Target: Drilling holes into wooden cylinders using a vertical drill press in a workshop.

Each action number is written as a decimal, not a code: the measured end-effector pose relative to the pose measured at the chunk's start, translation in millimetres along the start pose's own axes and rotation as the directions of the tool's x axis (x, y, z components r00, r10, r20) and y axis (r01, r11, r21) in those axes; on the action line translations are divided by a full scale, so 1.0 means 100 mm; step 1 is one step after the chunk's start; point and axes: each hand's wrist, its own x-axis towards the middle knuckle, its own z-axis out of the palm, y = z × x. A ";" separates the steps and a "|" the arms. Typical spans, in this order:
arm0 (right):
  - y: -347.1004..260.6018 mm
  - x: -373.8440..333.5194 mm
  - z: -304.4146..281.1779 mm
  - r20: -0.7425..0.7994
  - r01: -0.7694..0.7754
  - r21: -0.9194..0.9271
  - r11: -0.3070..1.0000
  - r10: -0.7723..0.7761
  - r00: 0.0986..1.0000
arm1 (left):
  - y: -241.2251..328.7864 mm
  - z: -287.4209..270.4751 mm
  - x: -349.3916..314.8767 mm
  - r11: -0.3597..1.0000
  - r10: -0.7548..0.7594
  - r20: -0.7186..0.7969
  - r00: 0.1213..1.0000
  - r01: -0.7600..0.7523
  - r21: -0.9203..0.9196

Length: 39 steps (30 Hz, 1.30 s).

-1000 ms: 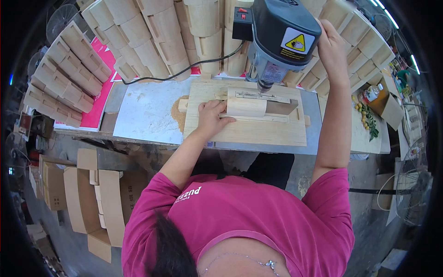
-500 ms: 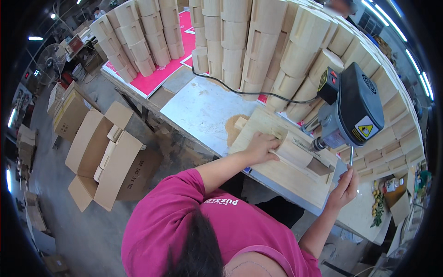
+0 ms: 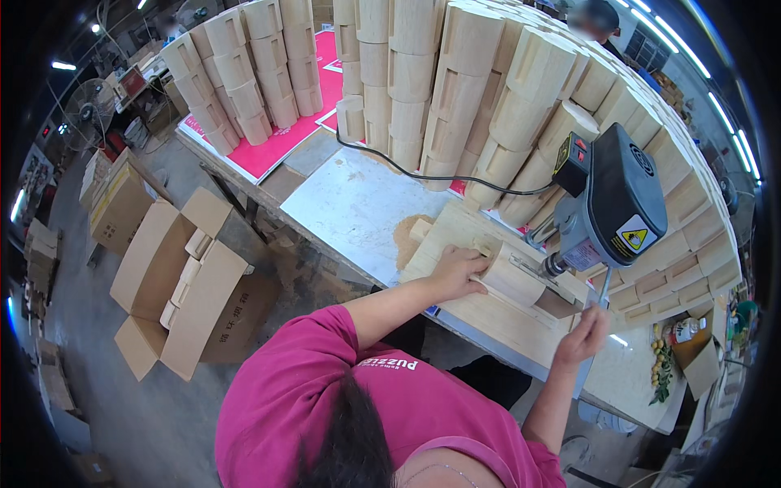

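A pale wooden cylinder [image 3: 516,278] with a slot in it lies in a wooden jig on a flat board [image 3: 443,232]. My left hand [image 3: 458,274] grips the cylinder's left end, thumb toward me and fingers on the far side. Over the slot stands a dark drill press [image 3: 622,195], its chuck [image 3: 554,265] close above the wood. Whether the bit is inside the wood, I cannot tell. My right hand [image 3: 584,333] is closed round the end of the metal feed lever [image 3: 605,286], right of the board.
Tall stacks of slotted wooden cylinders [image 3: 468,49] line the table's back and right. A black cable [image 3: 455,178] runs in front of them. Sawdust [image 3: 404,236] lies left of the board. On the floor, an open carton [image 3: 220,305] holds wooden pieces. Fruit [image 3: 661,366] lies at the right.
My right hand has come down and slightly left, bringing the lever round with it. My left hand keeps its hold on the wooden cylinder. The whole view has shifted a little.
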 end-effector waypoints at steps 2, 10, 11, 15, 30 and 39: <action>-0.12 0.22 -0.18 -0.012 -0.043 -0.050 0.998 0.042 0.999 | 0.02 0.03 0.01 1.000 -0.023 0.003 1.000 0.023 0.008; -0.01 1.81 0.05 0.042 -0.184 -0.222 0.957 0.198 0.979 | 0.18 0.27 0.12 0.996 0.057 0.042 0.997 -0.060 0.065; 0.15 1.88 0.11 0.051 -0.126 -0.258 0.958 0.143 0.988 | 0.14 0.29 0.13 0.994 0.069 0.018 0.997 -0.071 0.087; 0.05 1.80 0.02 0.105 -0.201 -0.202 0.959 0.225 0.969 | 0.20 0.27 0.17 0.998 0.033 0.027 0.999 -0.035 0.060; -0.29 0.21 -0.15 -0.064 -0.225 0.015 0.974 0.225 0.972 | 0.12 0.45 0.14 0.994 0.103 -0.067 0.992 -0.100 0.046; 0.15 -0.23 0.25 -0.056 0.009 0.181 0.983 0.001 0.998 | 0.17 0.34 0.09 0.999 0.015 -0.004 1.000 -0.015 0.042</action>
